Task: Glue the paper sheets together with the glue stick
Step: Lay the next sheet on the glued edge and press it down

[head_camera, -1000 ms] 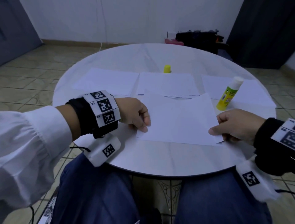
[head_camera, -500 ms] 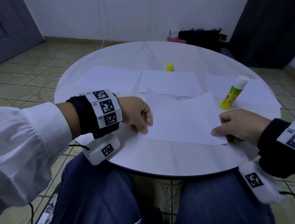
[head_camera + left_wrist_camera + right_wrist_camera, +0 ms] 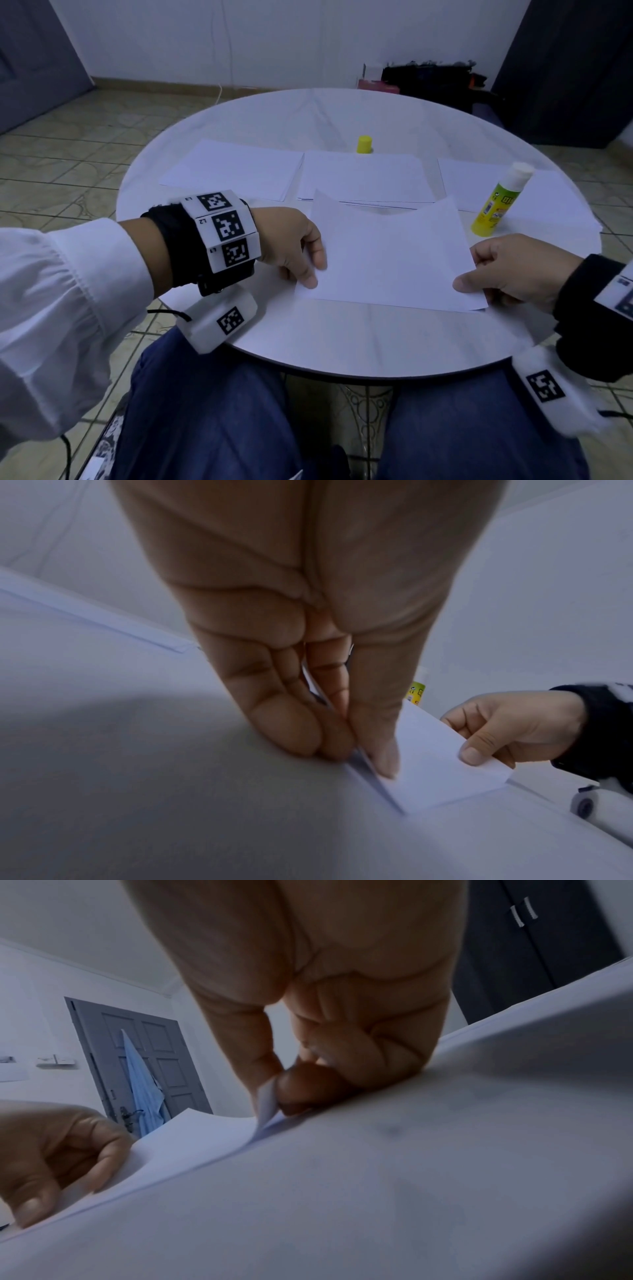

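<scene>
white wall (image 3: 291, 41), tiled floor (image 3: 85, 137), grey panelled door (image 3: 143, 1056), round white table (image 3: 342, 113)

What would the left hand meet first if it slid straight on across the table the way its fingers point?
Probably the right hand, which pinches the opposite edge of the same paper sheet that the left hand holds; depth is uncertain.

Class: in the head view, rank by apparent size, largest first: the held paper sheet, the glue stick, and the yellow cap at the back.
1. The held paper sheet, by far the largest.
2. The glue stick.
3. The yellow cap, smallest; it also sits farther from the camera, which shrinks it further.
</scene>
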Motion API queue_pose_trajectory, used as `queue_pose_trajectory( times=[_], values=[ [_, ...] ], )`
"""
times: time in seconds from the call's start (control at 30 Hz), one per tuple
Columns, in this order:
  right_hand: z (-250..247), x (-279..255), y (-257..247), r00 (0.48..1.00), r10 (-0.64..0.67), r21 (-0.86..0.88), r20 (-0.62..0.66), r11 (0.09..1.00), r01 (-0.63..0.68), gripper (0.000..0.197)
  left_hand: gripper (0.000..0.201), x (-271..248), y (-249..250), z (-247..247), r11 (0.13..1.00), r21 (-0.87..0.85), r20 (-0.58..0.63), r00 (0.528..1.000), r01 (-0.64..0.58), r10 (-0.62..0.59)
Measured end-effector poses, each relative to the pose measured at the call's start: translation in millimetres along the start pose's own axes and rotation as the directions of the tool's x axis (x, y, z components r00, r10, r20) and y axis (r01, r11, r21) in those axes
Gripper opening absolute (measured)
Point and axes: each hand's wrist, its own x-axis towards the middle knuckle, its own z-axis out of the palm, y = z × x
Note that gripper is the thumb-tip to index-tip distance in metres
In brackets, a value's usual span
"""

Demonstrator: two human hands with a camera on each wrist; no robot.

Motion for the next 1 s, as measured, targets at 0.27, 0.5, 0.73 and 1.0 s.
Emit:
queue_pose_trajectory(
  times=[0.27, 0.5, 0.73, 1.0],
  values=[
    [-4.8, 1.4, -1.5, 0.999, 0.022, -0.019, 0.037, 1.0, -0.021, 0.031, 0.02, 1.1, 1.6, 1.3, 1.0, 0.009, 0.001, 1.0, -0.004, 0.004],
    [-13.4, 0.7, -2.5, 0.996, 0.029, -0.016, 0.08, 0.999, -0.028, 0.036, 0.02, 3.0, 1.6, 0.9, 1.0, 0.003, 0.017, 1.0, -0.004, 0.004],
    [-13.3, 0.1, -1.7, 0.996, 0.003, 0.007, 0.089, 1.0, -0.003, 0.02, 0.019, 4.0, 1.2, 2.9, 1.0, 0.025, 0.018, 1.0, -0.007, 0.006],
    [-12.4, 2.2, 1.8, 0.998, -0.007, -0.01, 0.07, 1.0, 0.007, 0.031, 0.018, 3.7, 1.9, 2.2, 0.999, 0.032, 0.005, 1.0, -0.004, 0.004]
  ],
)
